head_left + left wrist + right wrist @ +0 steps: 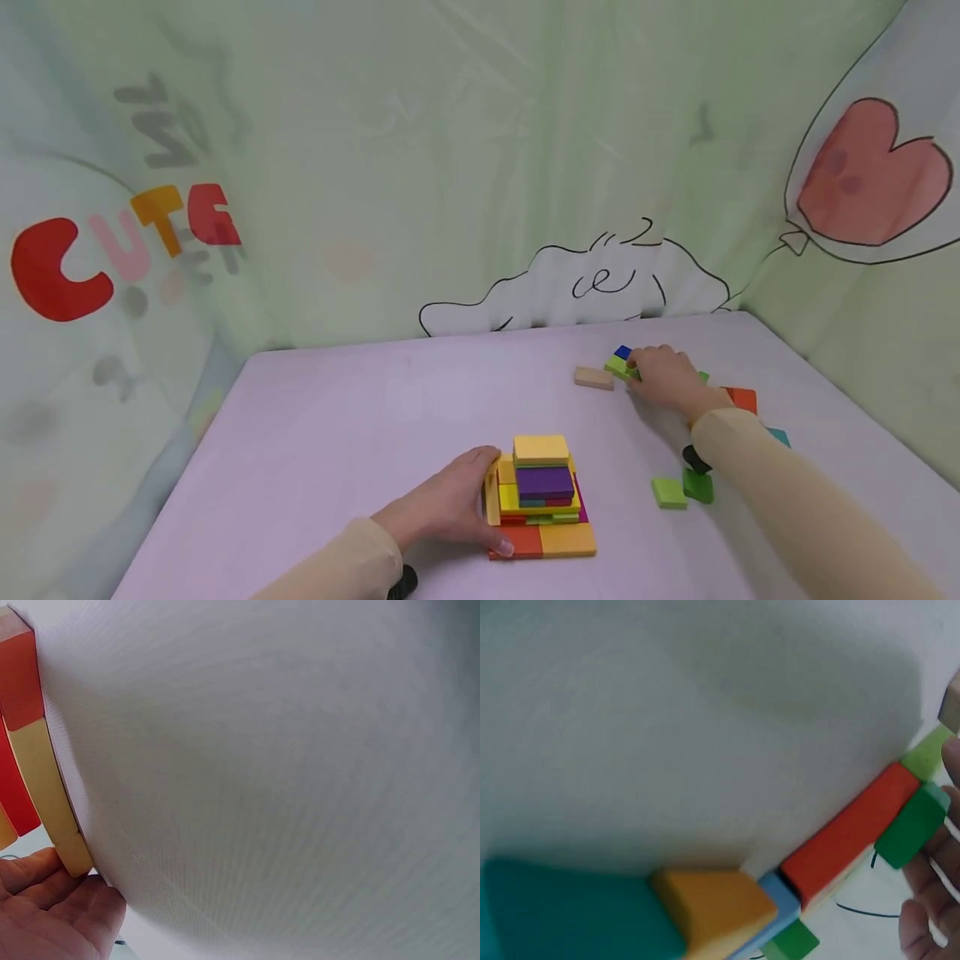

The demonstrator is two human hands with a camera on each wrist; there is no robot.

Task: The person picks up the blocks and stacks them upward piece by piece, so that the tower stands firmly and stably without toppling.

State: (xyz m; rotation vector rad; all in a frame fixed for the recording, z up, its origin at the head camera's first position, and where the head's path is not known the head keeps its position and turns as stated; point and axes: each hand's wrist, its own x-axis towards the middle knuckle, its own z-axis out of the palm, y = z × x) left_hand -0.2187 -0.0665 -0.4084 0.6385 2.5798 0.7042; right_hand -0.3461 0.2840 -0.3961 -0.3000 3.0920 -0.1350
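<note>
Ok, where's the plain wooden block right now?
In the head view, the plain wooden block lies on the far right of the table, just left of the right hand and its lime block.

Blocks under right hand (663, 379) hidden

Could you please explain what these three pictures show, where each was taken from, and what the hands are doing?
There is no machine here: a person works with two bare hands and wears three cameras. The wide picture comes from the head camera, looking down at a lilac table. The other two come from cameras on the wrists, so close that they show mostly blurred table and block edges.

The left hand rests against the side of a stack of coloured blocks, fingers fairly straight, steadying it. The right hand reaches to the far side, its grip on a light green block beside a blue one. A plain wooden block lies just left of it, and two loose green blocks lie nearer.
</note>
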